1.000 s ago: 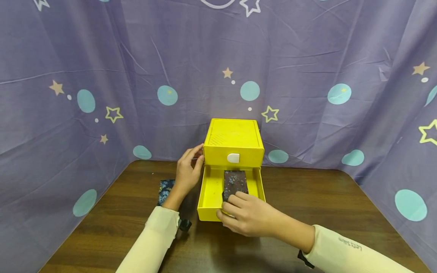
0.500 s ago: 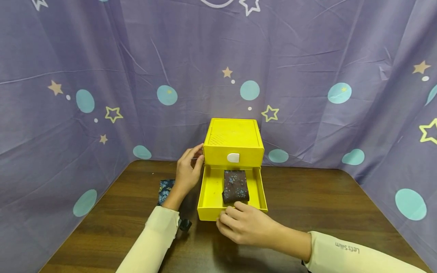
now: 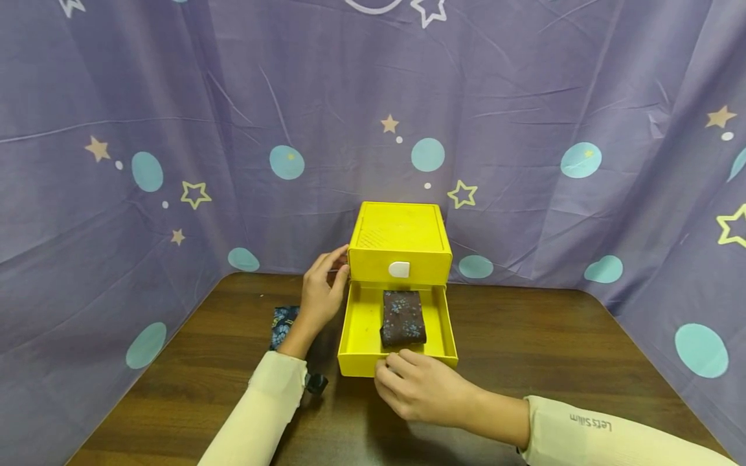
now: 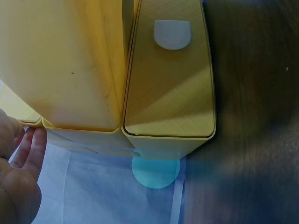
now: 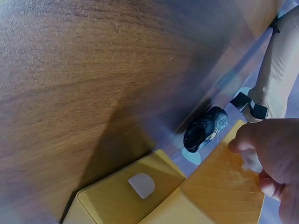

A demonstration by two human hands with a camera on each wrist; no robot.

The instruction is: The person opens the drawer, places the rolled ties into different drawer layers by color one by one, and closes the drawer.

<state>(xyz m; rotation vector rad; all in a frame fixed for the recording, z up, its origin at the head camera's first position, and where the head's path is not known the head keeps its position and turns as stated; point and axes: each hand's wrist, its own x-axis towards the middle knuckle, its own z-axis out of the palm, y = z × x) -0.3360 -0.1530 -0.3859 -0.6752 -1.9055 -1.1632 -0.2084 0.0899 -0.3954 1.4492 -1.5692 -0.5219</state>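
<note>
Head view, cloth (image 3: 403,317) in drawer (image 3: 358,366), left arm (image 3: 265,398) partly hiding bundle (image 3: 282,325)

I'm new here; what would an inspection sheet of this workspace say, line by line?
Surface: brown wood-grain table.
Job's things: yellow drawer unit; its open drawer holds a folded brown floral cloth; a dark blue patterned cloth lies on the table, partly hidden.
Clutter: tiny white speck on the table.
Hands: left hand touches the unit's side; right hand grips the open drawer's white knob.
Cables: nothing seen.
Surroundings: purple curtain with stars and circles.
</note>
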